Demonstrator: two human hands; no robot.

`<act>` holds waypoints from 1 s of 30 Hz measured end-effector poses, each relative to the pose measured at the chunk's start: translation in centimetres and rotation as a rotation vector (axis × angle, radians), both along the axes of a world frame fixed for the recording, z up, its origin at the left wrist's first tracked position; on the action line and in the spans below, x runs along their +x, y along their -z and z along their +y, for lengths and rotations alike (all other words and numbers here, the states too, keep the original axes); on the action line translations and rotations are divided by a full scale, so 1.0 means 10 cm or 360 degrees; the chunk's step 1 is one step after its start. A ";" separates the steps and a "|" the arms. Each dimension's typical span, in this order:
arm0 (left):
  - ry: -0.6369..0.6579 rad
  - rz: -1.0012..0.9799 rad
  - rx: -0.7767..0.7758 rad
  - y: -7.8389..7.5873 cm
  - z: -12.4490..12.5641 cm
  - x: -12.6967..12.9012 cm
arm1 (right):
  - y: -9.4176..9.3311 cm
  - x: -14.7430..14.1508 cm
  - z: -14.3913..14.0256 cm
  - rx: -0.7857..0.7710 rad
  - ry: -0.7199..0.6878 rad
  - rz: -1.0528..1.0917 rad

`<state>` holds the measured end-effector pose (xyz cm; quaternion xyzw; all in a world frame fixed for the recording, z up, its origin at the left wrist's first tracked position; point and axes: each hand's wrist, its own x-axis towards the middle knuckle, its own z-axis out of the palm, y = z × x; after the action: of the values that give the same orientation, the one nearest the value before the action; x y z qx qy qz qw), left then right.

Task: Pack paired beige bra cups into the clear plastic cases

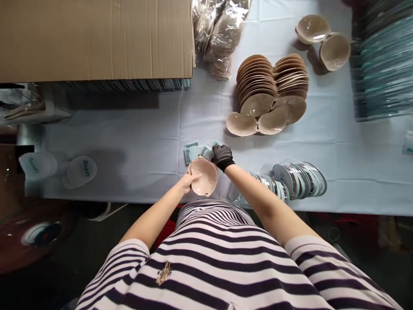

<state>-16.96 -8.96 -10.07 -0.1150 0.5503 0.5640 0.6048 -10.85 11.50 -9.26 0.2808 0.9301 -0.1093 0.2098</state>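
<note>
My bare left hand [187, 181] grips the edge of a beige adhesive bra cup [204, 180], its thumb lying over the inner side. The cup's hollow faces up, near the table's front edge. Just beyond it lies pale teal film [192, 153] printed with "beauty". My right hand [223, 156], in a black fingerless-looking mesh glove, is closed at the right end of this film, beside the cup's upper rim. Its fingertips are partly hidden, but the film seems to be between them.
Nested beige bra cups [258, 82] stand beyond my right hand, with a loose pair [335, 51] farther right. Clear cases [300, 180] lie beside my right forearm. A cardboard box [97, 41], bagged cups [226, 34], stacked clear packs [385, 64] and printed cup-shaped films [80, 172] surround the workspace.
</note>
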 end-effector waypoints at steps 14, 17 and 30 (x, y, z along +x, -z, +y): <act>-0.0406 0.0029 0.0087 -0.01 0.21 -0.03 | -0.76 0.65 0.08 -0.0801 0.0839 0.0971; -0.0337 -0.0021 0.0366 -0.15 0.31 0.10 | -0.88 1.01 -0.07 -0.1237 0.0708 0.1187; -0.0029 -0.0015 0.0654 -0.70 0.49 1.07 | -0.86 1.65 -0.72 -0.0190 0.0766 0.1537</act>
<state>-6.28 -4.09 -3.04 0.0032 0.4198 0.6693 0.6130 5.60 4.28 -0.68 0.3913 0.8222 -0.3237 -0.2570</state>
